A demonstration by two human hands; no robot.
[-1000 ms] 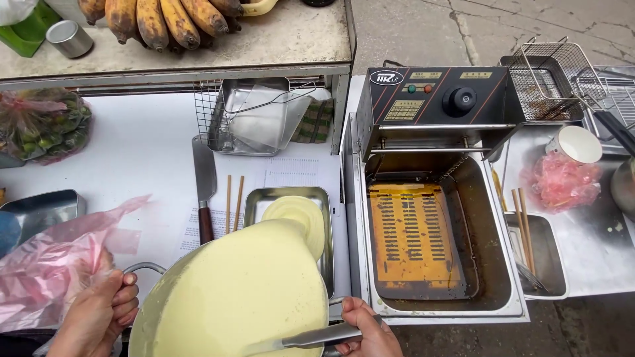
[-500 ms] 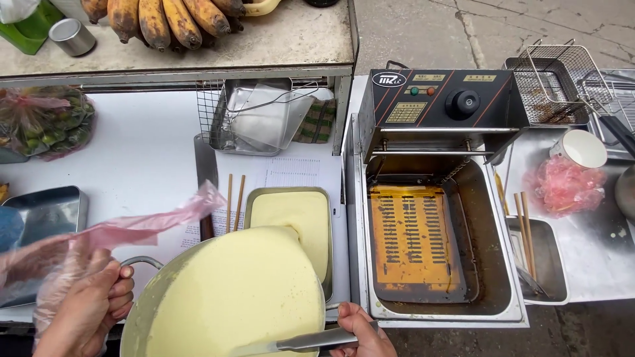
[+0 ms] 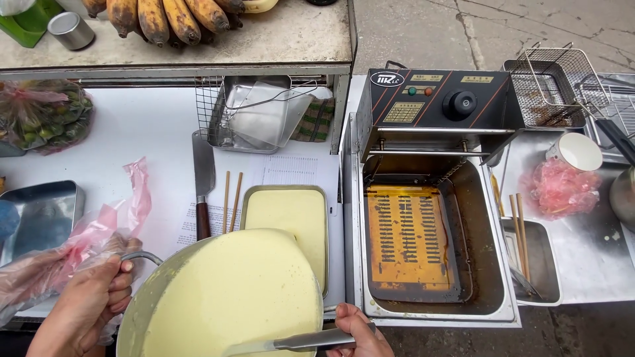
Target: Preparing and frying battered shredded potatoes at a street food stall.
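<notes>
The batter (image 3: 231, 297) in the pot is pale yellow, like the filled tray (image 3: 286, 215). The plastic bag (image 3: 79, 238) is pink. The fryer (image 3: 436, 198) has a black panel and amber oil. The bananas (image 3: 172, 16) are yellow with brown spots. The cloth (image 3: 316, 120) is green checked.

Left hand (image 3: 89, 307) curled closed, gripping; right hand (image 3: 357, 330) fisted, knuckles up.

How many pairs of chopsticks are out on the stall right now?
2. One pair of chopsticks lies on the white counter between the cleaver and the batter tray; another pair rests right of the fryer.
</notes>
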